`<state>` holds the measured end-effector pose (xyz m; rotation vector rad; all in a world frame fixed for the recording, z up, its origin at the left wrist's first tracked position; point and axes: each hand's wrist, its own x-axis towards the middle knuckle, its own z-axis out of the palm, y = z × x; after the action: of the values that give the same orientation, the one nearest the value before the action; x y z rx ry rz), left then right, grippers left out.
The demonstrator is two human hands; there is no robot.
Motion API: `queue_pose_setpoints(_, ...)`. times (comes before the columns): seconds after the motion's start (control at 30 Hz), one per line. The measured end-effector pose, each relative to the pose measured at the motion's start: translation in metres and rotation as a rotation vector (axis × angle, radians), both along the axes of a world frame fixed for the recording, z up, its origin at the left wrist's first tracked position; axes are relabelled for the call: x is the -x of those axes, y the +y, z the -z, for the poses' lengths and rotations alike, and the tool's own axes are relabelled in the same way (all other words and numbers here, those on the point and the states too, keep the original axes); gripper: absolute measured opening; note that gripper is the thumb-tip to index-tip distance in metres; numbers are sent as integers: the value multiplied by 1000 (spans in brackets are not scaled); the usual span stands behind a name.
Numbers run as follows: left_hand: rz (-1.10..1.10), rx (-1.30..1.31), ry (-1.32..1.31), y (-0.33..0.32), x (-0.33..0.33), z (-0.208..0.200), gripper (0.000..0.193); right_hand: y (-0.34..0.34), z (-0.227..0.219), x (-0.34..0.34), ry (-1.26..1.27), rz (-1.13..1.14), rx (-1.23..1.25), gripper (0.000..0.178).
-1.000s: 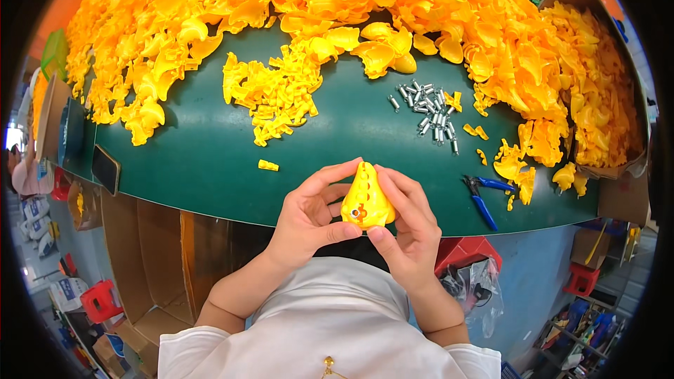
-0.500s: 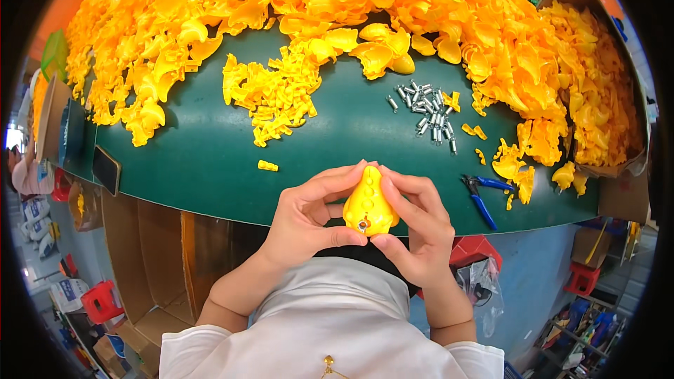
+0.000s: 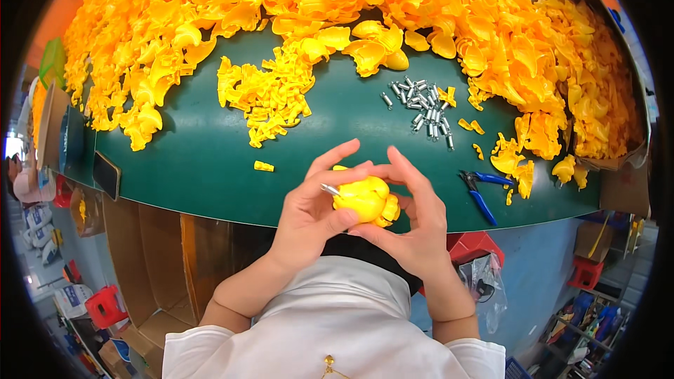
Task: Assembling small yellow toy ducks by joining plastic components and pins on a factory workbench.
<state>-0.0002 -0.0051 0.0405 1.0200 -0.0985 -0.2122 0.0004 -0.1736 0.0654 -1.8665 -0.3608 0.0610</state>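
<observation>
Presently, left fingers [image 3: 335,156], right fingers [image 3: 411,173] grasp yellow part [image 3: 362,201] near table edge [image 3: 196,210]; pliers [image 3: 482,205] apart.

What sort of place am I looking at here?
Most likely a workshop for assembling small plastic goods: a green worktable carries a large heap of yellow plastic shells, a cluster of small silvery metal parts and a pair of blue-handled cutters.

White short-sleeved shirt [image 3: 309,330], thin gold-coloured necklace [image 3: 328,361]
</observation>
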Motion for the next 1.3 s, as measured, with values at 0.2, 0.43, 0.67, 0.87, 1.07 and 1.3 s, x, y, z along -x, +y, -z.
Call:
queue_pose_setpoints(0.2, -17, 114, 93, 0, 0, 3, 58, -1, 18, 10, -195, 133, -61, 50)
queue_pose_setpoints(0.43, -38, 17, -204, 10, 3, 14, 52, 3, 9, 13, -171, 112, -124, 41)
queue_pose_setpoints(0.67, -208, -66, 25, 2, 8, 10, 73, 16, 29, 11, -119, 146, -292, 53)
queue_pose_setpoints(0.87, -118, 240, 12, 1, 2, 10, 73, 28, 41, 14, 11, 107, -643, 51)
queue_pose_setpoints(1.07, -187, 80, -95, 17, 0, 19, 40, 31, 34, 5, 103, 166, -620, 54)
queue_pose_setpoints(1.3, -114, -347, -390, 31, -2, 11, 32, 23, 25, -6, 66, -86, -522, 40)
